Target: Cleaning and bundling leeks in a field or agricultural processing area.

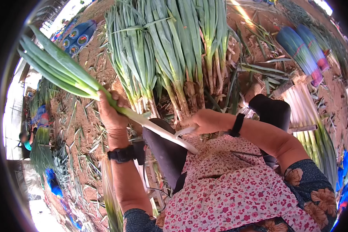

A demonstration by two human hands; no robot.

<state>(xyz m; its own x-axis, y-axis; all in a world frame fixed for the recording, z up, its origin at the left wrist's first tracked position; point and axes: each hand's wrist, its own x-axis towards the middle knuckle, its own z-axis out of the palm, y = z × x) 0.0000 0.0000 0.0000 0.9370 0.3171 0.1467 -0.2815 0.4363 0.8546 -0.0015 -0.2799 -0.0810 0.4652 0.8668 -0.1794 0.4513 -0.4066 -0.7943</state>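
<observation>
The stalk (155, 127) at centre looked smooth, its white shaft faintly glossy. The apron (228, 189) at lower centre was matt, creased cloth. Shiny, plastic-looking film covered bundles (297, 48) at upper right; soil (98, 71) at upper left looked rough.

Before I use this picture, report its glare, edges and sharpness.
Head view: white glare along the left rim, and a bright streak across the ground at top; head view: black corners from the fisheye; head view: the green onion in the left hand looks fairly sharp.
</observation>
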